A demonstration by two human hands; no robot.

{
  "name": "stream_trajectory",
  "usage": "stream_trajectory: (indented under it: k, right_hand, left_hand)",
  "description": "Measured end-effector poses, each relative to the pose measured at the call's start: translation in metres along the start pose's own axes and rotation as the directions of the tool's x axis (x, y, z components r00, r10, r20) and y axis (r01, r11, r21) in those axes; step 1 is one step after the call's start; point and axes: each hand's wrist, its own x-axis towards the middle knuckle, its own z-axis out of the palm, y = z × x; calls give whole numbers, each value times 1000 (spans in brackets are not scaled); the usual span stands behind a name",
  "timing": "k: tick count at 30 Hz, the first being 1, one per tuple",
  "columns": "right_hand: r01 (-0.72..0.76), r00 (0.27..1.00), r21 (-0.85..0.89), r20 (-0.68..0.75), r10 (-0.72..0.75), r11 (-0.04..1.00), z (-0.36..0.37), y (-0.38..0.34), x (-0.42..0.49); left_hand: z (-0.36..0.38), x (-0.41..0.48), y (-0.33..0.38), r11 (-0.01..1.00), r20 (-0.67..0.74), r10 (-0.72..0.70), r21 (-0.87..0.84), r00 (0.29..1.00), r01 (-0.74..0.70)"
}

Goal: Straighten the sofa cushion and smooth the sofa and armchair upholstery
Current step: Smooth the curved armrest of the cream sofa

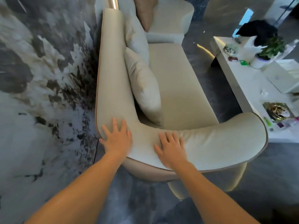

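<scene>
Sofa point(178, 75): cream, it fills the middle of the view, back against the marbled wall; smooth seat, padded back and arm curving round the near corner, thin brown piping along the outer edge. The underside and most of the legs are hidden.
Wall point(40, 78): grey and white marble pattern with dark streaks, left of the sofa, blurred.
Floor point(210, 81): dark and glossy, between sofa and table.
Table point(242, 81): white and low, right of the sofa and apart from it, cut off at the right edge. The small things on it are too blurred to name.
Armchair point(169, 21): pale, just past the sofa's far end, cut off at the top; a tan pillow point(144, 12) leans in it.
Near cushion point(144, 88): cream, tilted against the sofa back, lightly creased, lower corner on the seat.
Far cushion point(137, 38): the same cream, behind the near one, partly hidden by it.
Dark cloth point(258, 29): heaped at the table's far end.
Plant point(271, 47): green leaves in a white pot on the table.
Left hand point(117, 136): flat on the rounded corner of the sofa back, fingers spread, holding nothing.
Right hand point(172, 149): flat on the near arm, fingers close together, holding nothing; well apart from the left hand.
</scene>
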Motion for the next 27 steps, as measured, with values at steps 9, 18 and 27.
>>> stream_trajectory:
  k: [9,18,27]
  right_hand:
    - [-25,911,-56,-413,0,998,53,2,0]
    - [0,872,-92,-488,-44,996,47,-10,21]
    - [-47,865,-76,-501,3,996,24,-64,110]
  left_hand:
    - [50,2,2,993,-382,-61,-119,922,16]
    - [39,28,-4,985,-407,1,-155,913,-70]
    - [5,141,-24,978,-427,33,-175,903,-118]
